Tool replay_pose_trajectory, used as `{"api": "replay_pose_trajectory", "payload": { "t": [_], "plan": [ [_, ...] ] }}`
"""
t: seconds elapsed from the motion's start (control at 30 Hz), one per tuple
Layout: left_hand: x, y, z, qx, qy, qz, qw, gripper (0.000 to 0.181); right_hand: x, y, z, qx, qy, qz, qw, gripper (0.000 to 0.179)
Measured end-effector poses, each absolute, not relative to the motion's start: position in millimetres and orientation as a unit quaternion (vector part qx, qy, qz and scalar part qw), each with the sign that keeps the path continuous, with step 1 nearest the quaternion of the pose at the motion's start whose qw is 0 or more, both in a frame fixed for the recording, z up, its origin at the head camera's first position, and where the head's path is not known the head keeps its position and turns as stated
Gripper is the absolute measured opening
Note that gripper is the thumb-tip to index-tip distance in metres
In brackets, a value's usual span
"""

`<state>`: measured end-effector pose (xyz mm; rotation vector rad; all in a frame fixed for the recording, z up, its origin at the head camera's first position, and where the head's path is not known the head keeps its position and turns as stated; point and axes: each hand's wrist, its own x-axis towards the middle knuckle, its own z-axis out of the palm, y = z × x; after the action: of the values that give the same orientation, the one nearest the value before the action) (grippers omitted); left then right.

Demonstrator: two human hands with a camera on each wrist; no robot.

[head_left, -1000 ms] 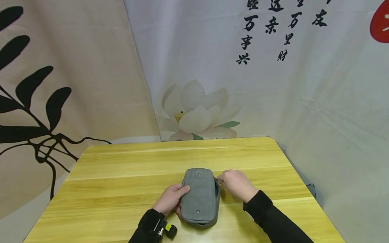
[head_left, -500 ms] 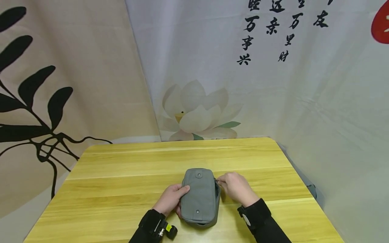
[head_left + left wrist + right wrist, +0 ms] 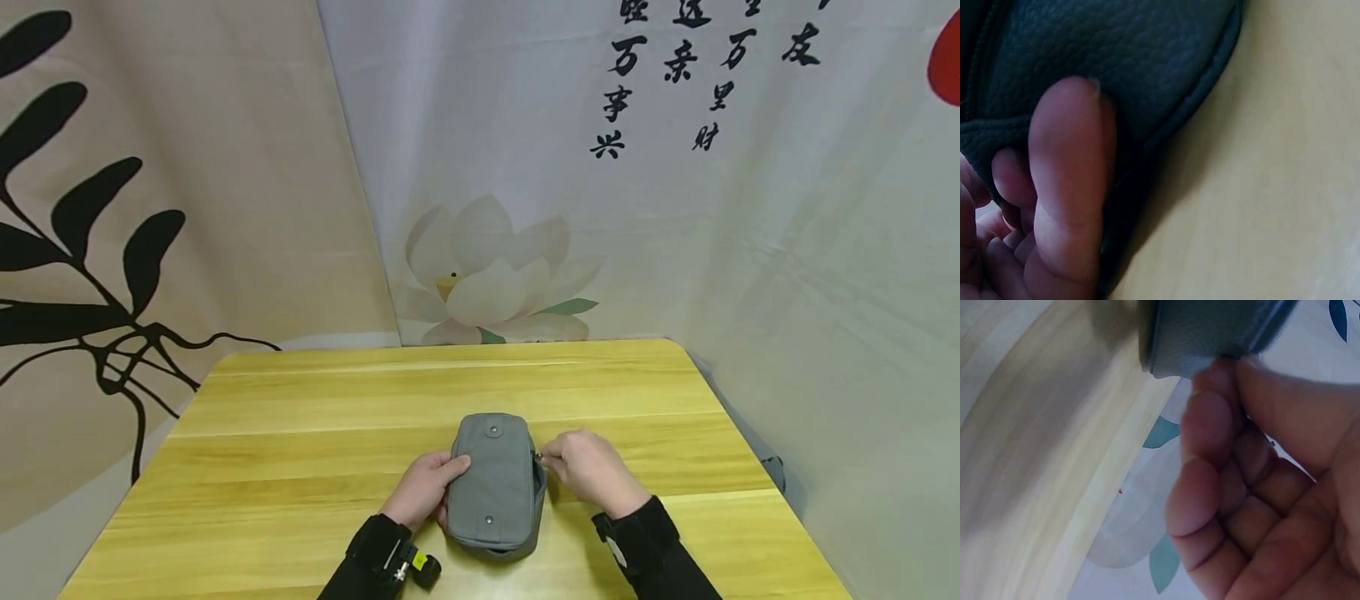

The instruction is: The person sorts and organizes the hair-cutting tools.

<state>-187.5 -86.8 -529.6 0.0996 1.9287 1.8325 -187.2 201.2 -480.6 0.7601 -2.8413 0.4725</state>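
Note:
A grey pebbled-leather zip pouch (image 3: 491, 483) with two metal snaps lies on the wooden table. My left hand (image 3: 422, 490) grips its left side, thumb on the top face and the other fingers around the edge. In the left wrist view the thumb (image 3: 1069, 162) presses on the dark leather. At the pouch's right edge, near the far corner, my right hand (image 3: 588, 468) pinches what looks like the zipper pull. A gap shows along that right side below these fingers. In the right wrist view the right thumb and forefinger meet at the pouch's edge and hide the pull.
The light wooden table (image 3: 315, 417) extends on all sides of the pouch. Behind it hang fabric sheets (image 3: 495, 108) printed with a lotus, black leaves and characters. A small black camera (image 3: 427, 571) is strapped to the left wrist.
My right hand has shifted slightly toward me along the pouch's right edge, its forearm swinging inward. The left hand keeps its hold on the pouch. The head view has shifted a little.

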Motion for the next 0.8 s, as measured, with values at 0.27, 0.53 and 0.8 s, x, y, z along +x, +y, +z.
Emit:
{"api": "replay_pose_trajectory", "payload": {
  "t": [0.27, 0.53, 0.8],
  "plan": [
    [-187, -86, -530, 0.027, 0.711, 0.665, 0.227, 0.047, -178, 199, -479, 0.262, -0.947, 0.175, 0.062, 0.008],
    [-187, -85, -531, 0.028, 0.714, 0.663, 0.224, 0.046, -171, 199, -477, 0.273, -0.94, 0.2, 0.041, 0.011],
    [-188, -84, -532, 0.033, 0.712, 0.664, 0.225, 0.045, -166, 201, -476, 0.262, -0.941, 0.213, 0.027, 0.011]
  ]
}}
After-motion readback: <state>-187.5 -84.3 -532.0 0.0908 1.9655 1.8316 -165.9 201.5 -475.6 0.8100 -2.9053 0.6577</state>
